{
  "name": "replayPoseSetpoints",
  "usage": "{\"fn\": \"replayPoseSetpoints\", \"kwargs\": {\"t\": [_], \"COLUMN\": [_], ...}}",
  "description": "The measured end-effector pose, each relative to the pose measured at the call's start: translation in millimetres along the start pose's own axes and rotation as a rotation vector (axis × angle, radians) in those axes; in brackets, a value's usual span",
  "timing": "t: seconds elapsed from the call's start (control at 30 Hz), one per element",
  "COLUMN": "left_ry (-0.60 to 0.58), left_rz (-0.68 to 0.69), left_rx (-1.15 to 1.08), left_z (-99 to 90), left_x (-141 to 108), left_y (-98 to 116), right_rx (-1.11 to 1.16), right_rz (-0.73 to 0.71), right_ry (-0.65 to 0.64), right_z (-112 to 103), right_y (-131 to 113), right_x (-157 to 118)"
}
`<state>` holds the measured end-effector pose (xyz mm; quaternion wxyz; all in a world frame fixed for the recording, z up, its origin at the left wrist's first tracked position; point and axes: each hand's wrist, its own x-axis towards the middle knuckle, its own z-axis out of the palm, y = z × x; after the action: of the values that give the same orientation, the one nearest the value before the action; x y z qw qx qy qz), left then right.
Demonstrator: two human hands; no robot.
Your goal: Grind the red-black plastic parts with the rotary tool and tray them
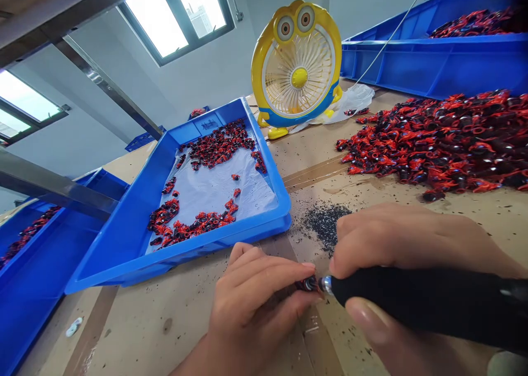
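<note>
Between the fingertips and thumb of my left hand (264,293) is a small red-and-black plastic part (307,283), mostly covered by the fingers. My right hand (396,238) is wrapped round a thick black handheld rotary tool (412,304). Its silver metal nose (325,284) points left and meets the part's right end; the very tip is hidden. Just beyond the hands, a patch of black shavings (325,222) lies on the table.
A blue tray (284,211) with similar parts stands beyond my left hand. A heap of parts (437,139) lies at the right, before a large blue bin (433,65). A yellow fan (299,79) stands at the back. More blue trays (53,271) sit left, near metal bars (94,73).
</note>
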<state>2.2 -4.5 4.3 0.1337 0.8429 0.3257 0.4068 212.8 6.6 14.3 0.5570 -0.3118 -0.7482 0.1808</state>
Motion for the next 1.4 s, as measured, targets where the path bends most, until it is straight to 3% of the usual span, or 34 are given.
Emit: {"fn": "replayPoseSetpoints", "kwargs": {"t": [0.93, 1.2, 1.4], "left_ry": [0.004, -0.001, 0.003], "left_rz": [0.009, 0.0, -0.004], "left_rx": [0.021, 0.03, 0.021], "left_z": [0.6, 0.9, -0.1], "left_x": [-1.9, -1.9, -2.9], "left_y": [-0.9, -0.4, -0.6], "right_rx": [-0.149, 0.052, -0.066], "right_rz": [-0.007, 0.019, 0.207], "right_ry": [-0.106, 0.03, 0.213], "right_z": [-3.8, 7.2, 20.9], "right_y": [12.0, 4.4, -11.1], "right_x": [-12.5, -8.3, -7.5]}}
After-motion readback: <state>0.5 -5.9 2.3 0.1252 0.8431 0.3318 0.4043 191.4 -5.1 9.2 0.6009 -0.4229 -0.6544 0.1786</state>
